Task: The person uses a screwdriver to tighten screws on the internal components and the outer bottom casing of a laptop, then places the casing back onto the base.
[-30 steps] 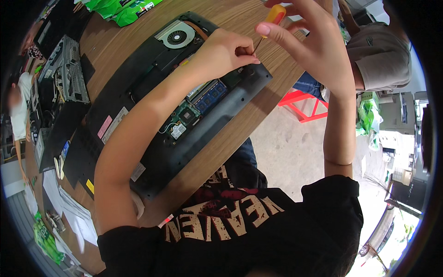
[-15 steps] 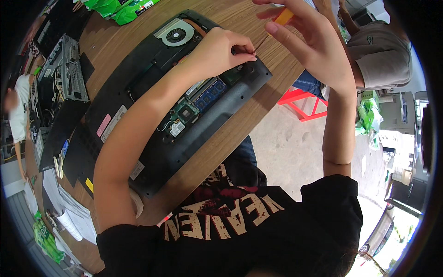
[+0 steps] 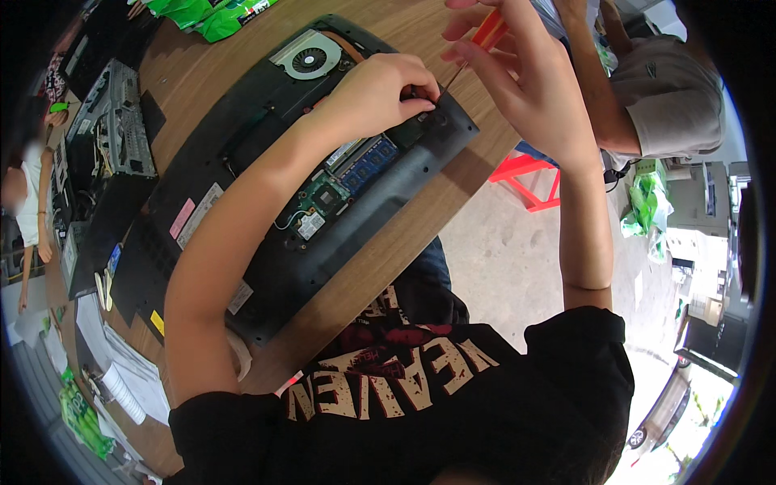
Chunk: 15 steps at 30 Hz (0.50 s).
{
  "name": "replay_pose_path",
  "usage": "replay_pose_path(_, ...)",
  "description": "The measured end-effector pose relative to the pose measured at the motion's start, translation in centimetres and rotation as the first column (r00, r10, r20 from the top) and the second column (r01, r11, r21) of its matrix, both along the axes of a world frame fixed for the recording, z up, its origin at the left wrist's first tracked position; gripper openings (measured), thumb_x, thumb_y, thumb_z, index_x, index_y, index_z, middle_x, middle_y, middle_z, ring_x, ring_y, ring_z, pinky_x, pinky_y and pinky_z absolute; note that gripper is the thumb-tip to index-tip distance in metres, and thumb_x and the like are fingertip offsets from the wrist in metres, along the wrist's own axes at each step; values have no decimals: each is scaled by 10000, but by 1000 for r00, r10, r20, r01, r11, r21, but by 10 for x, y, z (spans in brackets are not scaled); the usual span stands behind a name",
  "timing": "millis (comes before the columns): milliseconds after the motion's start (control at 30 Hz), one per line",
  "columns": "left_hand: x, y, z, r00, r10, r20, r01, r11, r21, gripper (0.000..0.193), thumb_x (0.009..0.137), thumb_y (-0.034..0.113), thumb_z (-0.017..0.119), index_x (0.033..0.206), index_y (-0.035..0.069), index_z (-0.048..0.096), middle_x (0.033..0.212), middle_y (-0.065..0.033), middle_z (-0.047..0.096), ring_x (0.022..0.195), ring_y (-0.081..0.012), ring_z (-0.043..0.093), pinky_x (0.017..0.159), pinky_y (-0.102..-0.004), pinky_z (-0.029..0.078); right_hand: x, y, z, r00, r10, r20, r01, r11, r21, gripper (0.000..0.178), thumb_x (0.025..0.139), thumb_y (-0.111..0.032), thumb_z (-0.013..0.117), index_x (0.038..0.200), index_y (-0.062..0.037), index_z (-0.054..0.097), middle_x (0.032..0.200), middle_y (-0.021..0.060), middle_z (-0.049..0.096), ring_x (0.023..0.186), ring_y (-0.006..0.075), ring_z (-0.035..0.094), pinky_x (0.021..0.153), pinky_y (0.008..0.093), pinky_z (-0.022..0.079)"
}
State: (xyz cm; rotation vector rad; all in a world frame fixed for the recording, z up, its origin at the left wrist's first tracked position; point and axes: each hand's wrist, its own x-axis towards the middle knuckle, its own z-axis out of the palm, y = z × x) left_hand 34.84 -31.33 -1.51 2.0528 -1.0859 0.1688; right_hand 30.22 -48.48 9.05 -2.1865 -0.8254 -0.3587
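Note:
A black laptop (image 3: 356, 230) lies underside up on the table, its bottom cover opening exposing a fan (image 3: 310, 61), a blue memory module (image 3: 369, 162) and a green circuit board (image 3: 327, 196). My left hand (image 3: 380, 90) rests over its far right part, thumb and fingertips pinched near the corner; whatever they pinch is too small to make out. In my right hand (image 3: 529, 89) is a screwdriver with an orange-red handle (image 3: 488, 34), gripped by the fingers. Its thin shaft slants down to the left fingertips, where its tip is hidden.
An opened computer case (image 3: 113, 121) stands at the left, with papers (image 3: 121, 360) nearer me. Green packages (image 3: 214, 18) lie at the far edge. A red stool (image 3: 525, 182) is right of the table. Another person in a grey shirt (image 3: 667, 97) sits at the right.
My right hand has shifted left, and the screwdriver's shaft now points down to my left fingertips. My left hand has moved slightly left. The person at far left has moved an arm.

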Motion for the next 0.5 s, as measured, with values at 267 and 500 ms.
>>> replay_pose_path(267,-2,-3,-5,996,-33,79,33,999,0,118,755,61,643,827,16,561,819,-90,551,778,-257,554,677,-325,448,0,1,-5,1000,13,16,-15,997,78,350,774,92,572,1077,-37,452,834,85,584,755,158,616,681,281,519)
replay_pose_path(500,-3,-3,-6,953,-38,300,2,993,118,92,778,81,583,827,22,532,824,-87,505,791,-260,528,697,-353,413,-3,-14,-10,999,-1,44,-12,950,311,303,884,42,488,1174,8,404,951,134,585,860,203,631,741,299,539)
